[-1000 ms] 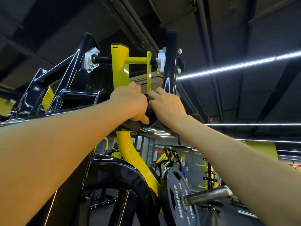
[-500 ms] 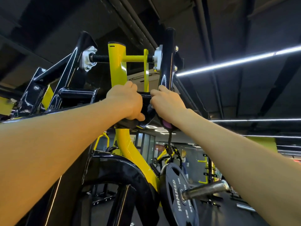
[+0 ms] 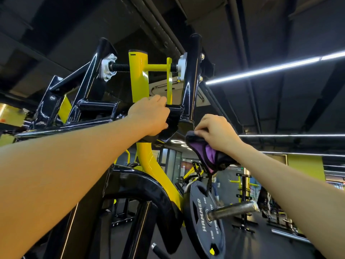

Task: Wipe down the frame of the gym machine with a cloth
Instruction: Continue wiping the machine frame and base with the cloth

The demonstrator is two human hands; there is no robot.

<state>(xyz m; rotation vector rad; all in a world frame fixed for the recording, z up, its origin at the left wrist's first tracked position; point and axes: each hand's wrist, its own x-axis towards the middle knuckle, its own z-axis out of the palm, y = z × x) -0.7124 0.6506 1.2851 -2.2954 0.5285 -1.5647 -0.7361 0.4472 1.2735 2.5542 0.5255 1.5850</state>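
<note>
1. Head view: the fingers of my right hand (image 3: 217, 134) are curled around the purple cloth (image 3: 204, 153). The black upright tube (image 3: 190, 81) of the frame is just up-left of it, long axis near vertical.
2. My left hand (image 3: 151, 116) grips the black crossbar (image 3: 174, 110), so I judge the right hand makes the next wipe.

Both bare arms raised up and forward, forearms converging toward the middle. Left hand (image 3: 149, 116) higher, back of hand toward the camera, fingers curled over in a firm grip, thumb tucked underneath. Right hand (image 3: 214, 132) lower and apart from the left, wrist bent, fingers curled downward in a pinching grip, knuckles up.
</note>
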